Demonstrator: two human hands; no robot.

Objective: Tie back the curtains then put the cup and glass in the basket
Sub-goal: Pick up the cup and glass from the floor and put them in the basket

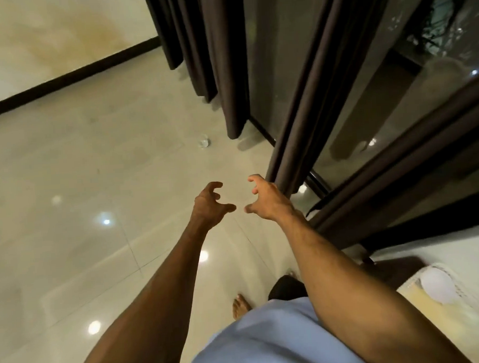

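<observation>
The curtains of dark brown heavy cloth [293, 109] are the first thing of the task, and both hands reach toward them. The left hand [210, 206] is spread with the fingers curled like a claw and holds nothing. The right hand [267, 200] is open in the same way, also empty, and its back is just beside the lower hem of the nearer curtain panel, perhaps touching it; I cannot tell for sure. The two hands face each other with a gap between the thumbs, which I judge as a shape ready to gather the hanging folds into one bundle.

The curtains hang along the glass sliding door [394, 90], loose, and no tie is around them, so the tying is not yet done. A small clear glass [204, 142] stands on the glossy cream tiled floor [93, 166], near the bottom of the farther curtain panel and well apart from the hands. At the lower right edge of the view sits a pale woven basket [467, 319] with a round white object [438, 286] at its rim; it may be the cup, but it is too blurred to say.
</observation>
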